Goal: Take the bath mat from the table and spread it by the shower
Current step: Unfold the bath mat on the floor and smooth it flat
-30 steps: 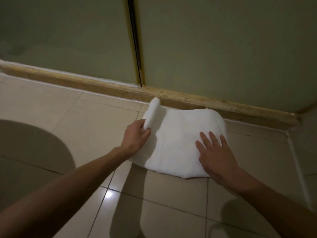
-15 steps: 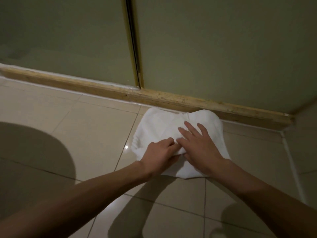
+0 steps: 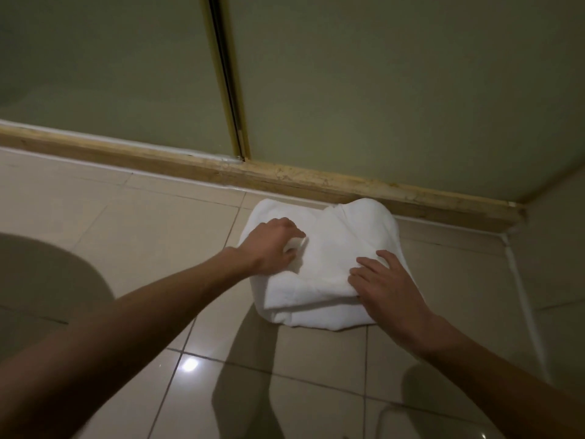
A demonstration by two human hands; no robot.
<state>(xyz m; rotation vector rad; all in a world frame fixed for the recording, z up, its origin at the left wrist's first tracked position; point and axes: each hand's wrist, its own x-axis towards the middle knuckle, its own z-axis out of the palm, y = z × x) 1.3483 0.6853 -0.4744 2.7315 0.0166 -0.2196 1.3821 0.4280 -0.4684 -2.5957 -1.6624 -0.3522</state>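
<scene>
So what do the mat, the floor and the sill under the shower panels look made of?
Mat: soft white cloth, likely terry; it folds and creases thickly. Floor: glazed beige tile, with grout lines and a light glare. Sill: possibly worn wood or stone; tan and scuffed.

You look down at a glossy beige tiled floor (image 3: pixel 133 236) with a bright light glint (image 3: pixel 189 364) on it. Frosted greenish shower panels (image 3: pixel 395 90) rise ahead, split by a brass-coloured frame (image 3: pixel 226 77), above a worn wooden sill (image 3: pixel 316 180).
</scene>
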